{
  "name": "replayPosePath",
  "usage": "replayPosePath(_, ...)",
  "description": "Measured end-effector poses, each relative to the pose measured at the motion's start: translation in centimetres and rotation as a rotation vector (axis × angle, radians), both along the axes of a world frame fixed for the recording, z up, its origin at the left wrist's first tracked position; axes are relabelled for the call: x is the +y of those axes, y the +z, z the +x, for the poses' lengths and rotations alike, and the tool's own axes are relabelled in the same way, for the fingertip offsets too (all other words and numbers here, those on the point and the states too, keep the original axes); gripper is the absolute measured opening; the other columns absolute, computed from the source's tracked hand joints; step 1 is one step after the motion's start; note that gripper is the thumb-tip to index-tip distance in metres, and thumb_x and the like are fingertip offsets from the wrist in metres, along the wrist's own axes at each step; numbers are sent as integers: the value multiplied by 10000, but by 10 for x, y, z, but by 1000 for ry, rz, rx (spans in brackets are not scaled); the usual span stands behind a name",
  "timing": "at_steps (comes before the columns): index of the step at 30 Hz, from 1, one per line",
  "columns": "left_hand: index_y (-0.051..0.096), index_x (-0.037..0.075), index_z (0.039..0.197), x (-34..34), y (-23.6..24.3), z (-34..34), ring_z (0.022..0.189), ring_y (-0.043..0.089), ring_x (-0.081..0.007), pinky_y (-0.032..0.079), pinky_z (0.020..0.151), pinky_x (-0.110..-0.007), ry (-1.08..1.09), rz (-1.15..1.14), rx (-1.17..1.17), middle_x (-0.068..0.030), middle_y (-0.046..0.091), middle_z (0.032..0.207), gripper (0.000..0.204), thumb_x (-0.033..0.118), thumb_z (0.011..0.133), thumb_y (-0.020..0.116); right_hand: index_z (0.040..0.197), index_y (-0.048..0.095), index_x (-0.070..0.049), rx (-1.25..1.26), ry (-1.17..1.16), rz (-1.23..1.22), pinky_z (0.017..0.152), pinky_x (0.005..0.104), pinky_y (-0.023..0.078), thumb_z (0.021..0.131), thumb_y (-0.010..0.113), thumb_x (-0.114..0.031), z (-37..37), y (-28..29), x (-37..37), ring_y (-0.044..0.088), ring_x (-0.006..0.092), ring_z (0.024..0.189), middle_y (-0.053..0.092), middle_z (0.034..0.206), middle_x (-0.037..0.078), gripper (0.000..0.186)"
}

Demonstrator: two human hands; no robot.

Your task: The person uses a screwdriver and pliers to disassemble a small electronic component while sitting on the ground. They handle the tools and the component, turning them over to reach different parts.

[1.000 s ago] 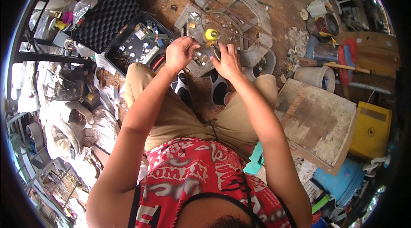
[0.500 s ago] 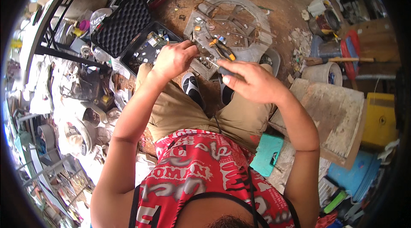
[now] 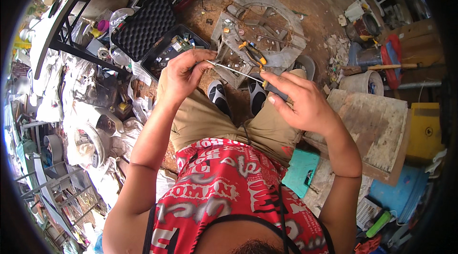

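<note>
One screwdriver (image 3: 236, 70), right hand (image 3: 303, 101) wrapped round its near end, points left — left hand (image 3: 181, 75), fingers nearly pinched, perhaps holds the other.

So this screwdriver (image 3: 238, 72) is sporting a dark, chunky handle (image 3: 281, 93) with a bit of yellow up by the collar, and a skinny, straight, silvery shaft (image 3: 229, 68). The right grip (image 3: 303, 103) is wrapping around the handle, hiding part of it. The whole thing is hanging in midair, slanting across with the handle on the right, nearer the body, and the shaft pointing left and away. Its far end is reaching the left grip's (image 3: 183, 72) fingers, but the tip's too small to make out.
</note>
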State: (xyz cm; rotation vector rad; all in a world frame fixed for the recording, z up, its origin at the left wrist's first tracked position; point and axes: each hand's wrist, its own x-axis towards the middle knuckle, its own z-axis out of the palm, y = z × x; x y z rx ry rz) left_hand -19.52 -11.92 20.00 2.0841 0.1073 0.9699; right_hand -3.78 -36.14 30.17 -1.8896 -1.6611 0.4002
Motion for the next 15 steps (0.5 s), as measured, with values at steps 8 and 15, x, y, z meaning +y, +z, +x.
replayPosePath(8,702,8,910,-7,2,-5,799,695,-237,535,724,-305,167,116,-43,-107,725,900,121,-17,793,721,1277,598,-81,-382,-62,164,613,394,517,859,633,-88,-12,-18,4,616,300,672,617,836,110,420)
replayPosePath(15,705,10,894,-9,4,-11,773,696,-234,539,693,-303,207,212,13,-104,723,876,136,-30,767,734,1248,615,-72,46,-105,290,581,397,513,876,615,-87,-21,-55,3,600,298,597,584,767,104,373)
